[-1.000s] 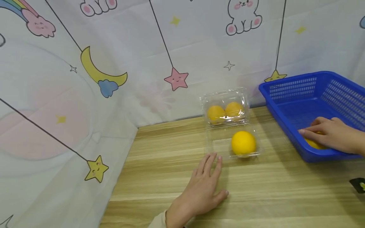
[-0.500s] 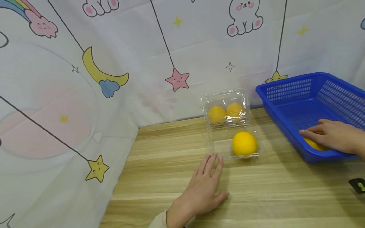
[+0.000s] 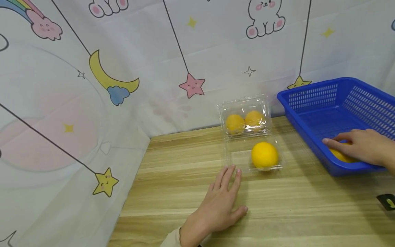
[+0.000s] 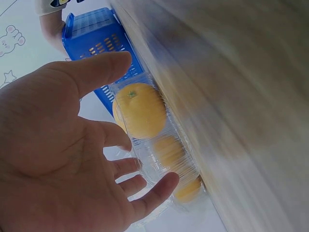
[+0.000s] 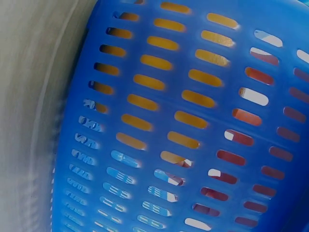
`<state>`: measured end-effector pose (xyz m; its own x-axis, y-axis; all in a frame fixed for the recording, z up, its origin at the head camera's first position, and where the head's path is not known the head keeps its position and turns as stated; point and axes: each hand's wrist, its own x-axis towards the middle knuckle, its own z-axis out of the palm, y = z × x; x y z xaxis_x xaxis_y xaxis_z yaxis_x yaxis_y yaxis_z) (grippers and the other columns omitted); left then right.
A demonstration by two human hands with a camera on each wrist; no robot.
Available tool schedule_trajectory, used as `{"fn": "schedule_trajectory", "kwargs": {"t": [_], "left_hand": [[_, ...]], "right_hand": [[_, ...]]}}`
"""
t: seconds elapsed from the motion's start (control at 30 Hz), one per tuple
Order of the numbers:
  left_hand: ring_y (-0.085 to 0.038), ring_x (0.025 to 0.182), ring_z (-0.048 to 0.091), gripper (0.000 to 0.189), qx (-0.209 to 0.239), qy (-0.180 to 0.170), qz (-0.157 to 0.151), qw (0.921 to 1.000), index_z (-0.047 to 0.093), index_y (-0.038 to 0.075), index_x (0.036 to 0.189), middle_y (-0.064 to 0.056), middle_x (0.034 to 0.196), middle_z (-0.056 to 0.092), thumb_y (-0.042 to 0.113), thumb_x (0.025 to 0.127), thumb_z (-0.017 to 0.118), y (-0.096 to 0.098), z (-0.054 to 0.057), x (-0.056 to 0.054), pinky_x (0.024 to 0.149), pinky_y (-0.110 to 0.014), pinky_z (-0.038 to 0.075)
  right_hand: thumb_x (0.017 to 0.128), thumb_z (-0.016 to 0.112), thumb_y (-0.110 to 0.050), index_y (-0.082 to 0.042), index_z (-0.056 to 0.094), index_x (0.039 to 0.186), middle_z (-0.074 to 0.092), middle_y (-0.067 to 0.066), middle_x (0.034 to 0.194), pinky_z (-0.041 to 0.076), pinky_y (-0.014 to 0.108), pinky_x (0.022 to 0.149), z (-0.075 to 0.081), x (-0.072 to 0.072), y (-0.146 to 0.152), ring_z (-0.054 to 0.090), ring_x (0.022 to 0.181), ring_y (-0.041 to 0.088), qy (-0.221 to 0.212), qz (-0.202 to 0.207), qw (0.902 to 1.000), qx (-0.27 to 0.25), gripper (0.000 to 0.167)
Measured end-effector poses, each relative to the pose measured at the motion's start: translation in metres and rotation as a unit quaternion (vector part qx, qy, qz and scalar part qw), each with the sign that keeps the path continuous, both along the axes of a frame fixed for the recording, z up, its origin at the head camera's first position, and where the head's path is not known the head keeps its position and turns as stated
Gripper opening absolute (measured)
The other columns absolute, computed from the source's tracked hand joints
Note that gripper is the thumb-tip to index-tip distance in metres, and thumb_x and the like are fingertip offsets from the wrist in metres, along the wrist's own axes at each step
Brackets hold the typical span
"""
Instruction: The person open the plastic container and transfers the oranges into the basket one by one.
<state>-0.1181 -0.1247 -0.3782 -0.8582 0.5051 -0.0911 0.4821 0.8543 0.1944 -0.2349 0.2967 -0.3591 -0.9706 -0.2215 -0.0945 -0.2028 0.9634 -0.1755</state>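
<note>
Orange [image 3: 340, 157] is inside the blue basket [image 3: 308, 140], near corner, right by the rim. Right hand [image 3: 364, 146] is over it, thumb on the near side, fingers curved over the top, so gripping it; far fingertips hidden. Right wrist camera gets mostly basket slots with orange colour behind them, no help on the grip.

Main risk: hold looks high on a round fruit, so it could slip on lifting if the fingers aren't far enough round. Rim is close; a low lift could knock the fruit loose or drag the basket.

Left of the basket, clear plastic box [image 3: 240, 158], lid upright at the back. Second orange [image 3: 264, 155] sits in its right half; a bump could roll it. Two more oranges [image 3: 235, 123] show through the lid; can't tell if inside or behind. Box looks light, likely to slide if nudged.

Left hand [image 3: 217, 206] has fingers straight and spread, holding nothing, fingertips just beside the box's front edge; contact unclear. Not bracing it, apparently. Wooden table [image 3: 160, 178] below, printed cloth [image 3: 148, 34] behind.
</note>
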Motion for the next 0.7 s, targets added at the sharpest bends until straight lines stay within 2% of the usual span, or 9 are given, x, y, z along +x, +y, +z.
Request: {"fn": "schedule_trajectory", "kwargs": {"t": [0.13, 0.17, 0.3, 0.5, 0.7], "left_hand": [[-0.032, 0.165, 0.007, 0.093, -0.003, -0.001, 0.0, 1.0, 0.012, 0.01, 0.171, -0.011, 0.179, 0.003, 0.046, 0.104, 0.066, 0.0005, 0.0002, -0.0007, 0.119, -0.062, 0.038], [-0.032, 0.165, 0.007, 0.093, -0.003, -0.002, 0.001, 1.0, 0.012, 0.01, 0.171, -0.011, 0.179, 0.003, 0.046, 0.104, 0.066, 0.0006, 0.0004, -0.0008, 0.119, -0.062, 0.038], [-0.032, 0.165, 0.007, 0.093, -0.005, -0.001, 0.003, 1.0, 0.013, 0.01, 0.171, -0.011, 0.179, 0.003, 0.046, 0.104, 0.066, 0.0007, 0.0004, -0.0008, 0.118, -0.062, 0.039], [-0.032, 0.165, 0.007, 0.094, -0.004, -0.003, 0.005, 1.0, 0.012, 0.011, 0.172, -0.01, 0.179, 0.003, 0.046, 0.104, 0.066, 0.0011, -0.0004, -0.0003, 0.118, -0.063, 0.038], [-0.031, 0.165, 0.006, 0.094, -0.005, -0.006, 0.005, 1.0, 0.011, 0.011, 0.172, -0.011, 0.179, 0.002, 0.046, 0.104, 0.066, 0.0018, -0.0011, -0.0005, 0.119, -0.062, 0.037]], "right_hand": [[0.11, 0.041, -0.06, 0.015, 0.062, 0.132, 0.062, 0.008, 0.08, 0.052, 0.061, 0.075, -0.001, -0.0014, 0.0014, 0.062, 0.08, 0.035, -0.005, -0.007, 0.9999, -0.005, 0.081], [0.11, 0.041, -0.061, 0.015, 0.063, 0.132, 0.061, 0.008, 0.079, 0.052, 0.06, 0.074, -0.0009, -0.0016, 0.0011, 0.061, 0.079, 0.034, -0.005, -0.008, 0.9999, -0.007, 0.081], [0.109, 0.044, -0.06, 0.015, 0.064, 0.129, 0.066, 0.012, 0.084, 0.053, 0.056, 0.07, 0.0018, -0.0013, -0.001, 0.061, 0.078, 0.032, -0.005, -0.012, 0.9998, -0.017, 0.08], [0.109, 0.046, -0.059, 0.017, 0.062, 0.129, 0.07, 0.029, 0.097, 0.053, 0.057, 0.07, 0.0034, -0.0005, -0.0032, 0.066, 0.084, 0.04, -0.012, -0.019, 0.9995, -0.021, 0.08], [0.109, 0.046, -0.059, 0.016, 0.063, 0.128, 0.071, 0.028, 0.098, 0.054, 0.057, 0.07, 0.0007, -0.0014, -0.0003, 0.068, 0.085, 0.042, -0.002, -0.014, 0.9997, -0.018, 0.079]]}}
